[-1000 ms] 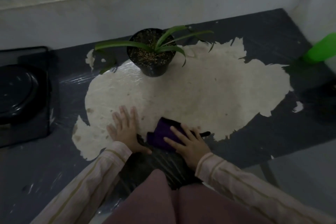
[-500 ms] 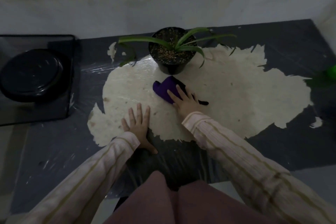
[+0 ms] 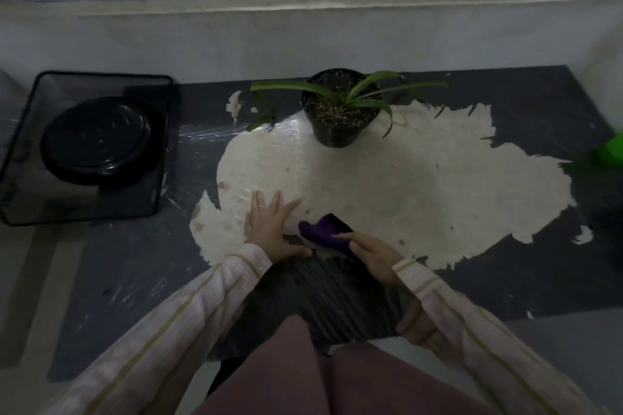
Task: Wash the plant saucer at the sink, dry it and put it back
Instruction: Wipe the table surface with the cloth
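Observation:
A black plant saucer [image 3: 97, 138] lies upside down in a black mesh tray [image 3: 161, 131] at the left of the table. A black pot with a green plant [image 3: 340, 114] stands at the back of the pale worn patch [image 3: 421, 192] on the table. My left hand [image 3: 269, 229] rests flat on that patch, fingers spread. Just to its right, my right hand [image 3: 371, 251] presses a purple cloth [image 3: 323, 231] onto the table near the front edge of the patch; the fingers lie on top of the cloth.
The dark table surface [image 3: 135, 263] is covered in clear film. A green object [image 3: 612, 152] sits at the right edge. A wall and a window sill [image 3: 303, 7] run behind the table.
My right hand has drawn the purple cloth back from beside the pot toward me. My left hand has stayed flat on the table. The view has tilted up.

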